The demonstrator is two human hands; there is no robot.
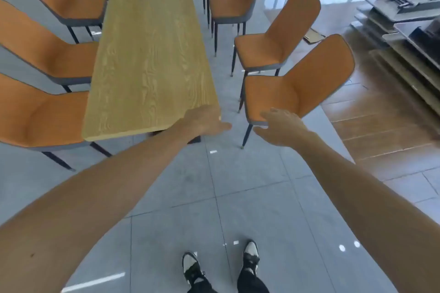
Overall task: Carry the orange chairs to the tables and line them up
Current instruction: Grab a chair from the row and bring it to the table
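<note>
The nearest orange chair (292, 88) stands at three o'clock of the wooden surface (147, 54) — rigid, likely light; best gripped by seat edge and backrest. Right hand (279, 127) touches its seat front, left hand (204, 119) hovers — fingers released.

We can read no text, label, brand, number or sign anywhere here, on the things near our fingers or farther off.
</note>
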